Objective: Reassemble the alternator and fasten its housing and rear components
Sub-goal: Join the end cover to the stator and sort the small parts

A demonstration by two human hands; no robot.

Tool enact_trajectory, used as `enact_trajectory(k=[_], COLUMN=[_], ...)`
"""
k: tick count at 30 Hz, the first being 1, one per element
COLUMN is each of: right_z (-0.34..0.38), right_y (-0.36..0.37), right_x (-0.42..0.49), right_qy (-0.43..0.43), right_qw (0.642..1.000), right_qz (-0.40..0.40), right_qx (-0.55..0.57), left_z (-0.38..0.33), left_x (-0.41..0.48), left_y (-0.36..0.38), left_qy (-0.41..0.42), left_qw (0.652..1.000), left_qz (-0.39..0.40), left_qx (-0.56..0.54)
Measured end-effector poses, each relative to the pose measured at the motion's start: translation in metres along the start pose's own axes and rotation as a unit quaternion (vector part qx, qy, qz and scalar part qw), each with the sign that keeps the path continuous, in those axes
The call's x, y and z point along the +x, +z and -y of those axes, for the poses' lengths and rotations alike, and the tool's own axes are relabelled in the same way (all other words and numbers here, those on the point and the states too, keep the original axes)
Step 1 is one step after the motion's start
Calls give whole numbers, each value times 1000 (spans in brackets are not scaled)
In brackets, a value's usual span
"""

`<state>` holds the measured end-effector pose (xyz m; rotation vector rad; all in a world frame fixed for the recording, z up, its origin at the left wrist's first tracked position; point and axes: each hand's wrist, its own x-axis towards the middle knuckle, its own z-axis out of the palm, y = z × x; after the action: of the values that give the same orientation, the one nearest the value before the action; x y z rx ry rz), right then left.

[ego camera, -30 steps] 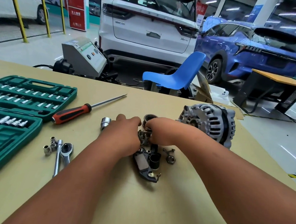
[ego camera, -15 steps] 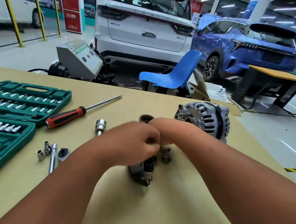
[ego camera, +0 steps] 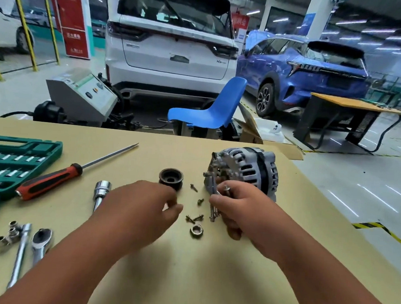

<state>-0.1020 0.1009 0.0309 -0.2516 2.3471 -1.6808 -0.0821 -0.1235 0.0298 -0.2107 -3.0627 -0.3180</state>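
Alternator (ego camera: 245, 171) sits right of center; my right hand (ego camera: 240, 208) grips long bolts (ego camera: 213, 211), my left hand (ego camera: 144, 207) hovers loosely curled, empty. Next: thread 1 bolt into the housing.

Glossy grey workshop floor (ego camera: 357, 185); white SUV (ego camera: 171, 44) and blue SUV (ego camera: 300, 75) parked; blue plastic chair (ego camera: 208, 114); ceiling strip lights (ego camera: 376, 21).

Right hand (ego camera: 240, 208) grips long bolts (ego camera: 213, 211) beside the alternator (ego camera: 247, 171); left hand (ego camera: 144, 207), fingers loosely curled, hovers near loose screws (ego camera: 194, 218), a nut (ego camera: 196, 230) and pulley (ego camera: 171, 178) on the bench (ego camera: 187, 280).
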Motion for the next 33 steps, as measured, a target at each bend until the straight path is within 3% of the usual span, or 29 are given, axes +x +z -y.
enact_trajectory(k=[2, 5, 8, 13, 16, 19, 26, 29, 33], right_z=[-10, -9, 0, -6, -20, -24, -21, -14, -8], right_y=[0, -1, -6, -14, -16, -19, -20, -23, -45], right_x=[-5, -4, -2, 3, 0, -2, -8, -10, -11], right_qy=[-1, -31, -73, -126, -153, -154, -128, -117, -111], right_qw=[992, 979, 988, 987, 977, 979, 970, 986, 992], right_qz=[20, 58, 55, -96, -122, -112, -100, -20, 26], right_qx=[128, 195, 121, -26, -81, -75, -181, -118, -46], left_z=[-14, -44, -66, -94, -105, -100, -97, -97, -97], left_x=[-3, -3, 5, 20, 22, 18, 15, 13, 14], left_y=[6, 16, 10, 8, 28, 38, 45, 49, 50], left_qy=[46, 66, 6, -92, -111, -58, -28, -25, -28], left_qw=[986, 899, 835, 761, 738, 722, 737, 755, 716], left_qz=[-55, -75, -59, -16, -35, -55, -15, -24, -8], left_qx=[-148, -426, -547, -642, -665, -687, -675, -655, -698])
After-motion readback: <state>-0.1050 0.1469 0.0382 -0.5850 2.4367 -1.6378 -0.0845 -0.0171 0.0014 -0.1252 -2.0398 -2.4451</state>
